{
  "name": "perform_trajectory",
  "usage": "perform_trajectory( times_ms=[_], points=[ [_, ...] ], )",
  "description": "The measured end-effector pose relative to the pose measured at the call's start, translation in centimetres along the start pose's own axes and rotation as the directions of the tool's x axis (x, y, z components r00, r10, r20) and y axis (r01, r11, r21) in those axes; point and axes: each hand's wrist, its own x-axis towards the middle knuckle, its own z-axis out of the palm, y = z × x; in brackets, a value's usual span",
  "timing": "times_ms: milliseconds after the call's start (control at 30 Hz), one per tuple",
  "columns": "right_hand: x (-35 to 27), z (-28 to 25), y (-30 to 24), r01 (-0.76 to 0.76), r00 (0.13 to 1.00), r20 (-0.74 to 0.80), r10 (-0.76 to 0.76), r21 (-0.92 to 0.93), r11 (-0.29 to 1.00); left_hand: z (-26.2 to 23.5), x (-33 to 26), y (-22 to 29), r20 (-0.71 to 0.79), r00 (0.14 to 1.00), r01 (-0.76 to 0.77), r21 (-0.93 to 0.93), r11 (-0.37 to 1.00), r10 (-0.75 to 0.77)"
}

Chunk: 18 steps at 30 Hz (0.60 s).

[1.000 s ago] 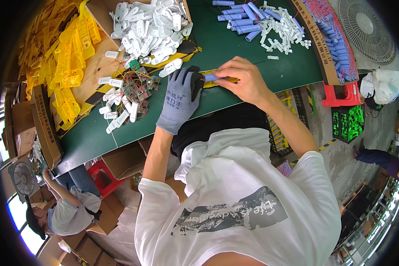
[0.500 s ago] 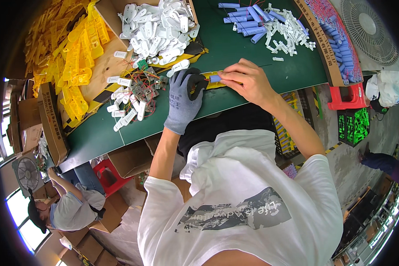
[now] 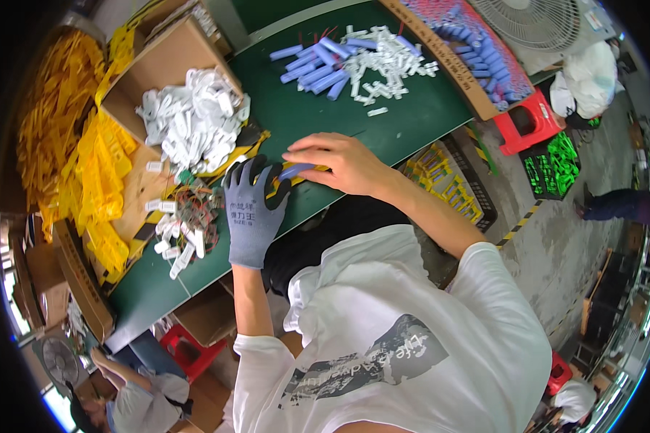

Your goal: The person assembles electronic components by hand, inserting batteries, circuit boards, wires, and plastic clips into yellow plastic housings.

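My left hand (image 3: 255,209), in a grey glove with black fingertips, is closed on a yellow plastic casing (image 3: 272,189) near the table's front edge. Its thumb and fingers cover much of that casing. A blue cylindrical battery cell (image 3: 295,172) lies at the casing, tilted, between the two hands. My bare right hand (image 3: 339,164) grips this cell from the right, thumb below and fingers above. Whether the cell sits inside the casing I cannot tell. Left of my glove is a tangle of small circuit boards with wires (image 3: 198,209) and white plastic pieces (image 3: 184,256).
A tilted cardboard box (image 3: 126,97) spills white oval covers (image 3: 195,119) onto the green table (image 3: 404,126). Yellow casings (image 3: 97,173) pile up at left. Blue cells (image 3: 318,65) and small white parts (image 3: 390,61) lie at the back. A crate of yellow pieces (image 3: 448,180) stands below right.
The view has turned and shifted, so the table contents appear further left. The cell is more tilted, and my right hand's fingers now reach over it, closer to the glove.
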Motion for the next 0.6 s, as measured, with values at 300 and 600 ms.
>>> perform_trajectory(
  times_ms=[300, 600],
  points=[
    [-4.5, -9.2, 5.1, -0.699, 0.710, -0.387, 0.588, -0.291, 0.653, 1.4, 0.7, 0.0, -0.040, 0.999, -0.007, -0.278, 0.961, -0.004],
    [-3.8, -6.8, 5.2, -0.604, 0.797, -0.412, 0.442, -0.523, 0.602, 1.3, 0.6, 0.0, -0.044, 0.998, 0.018, -0.312, 0.950, -0.033]
  ],
)
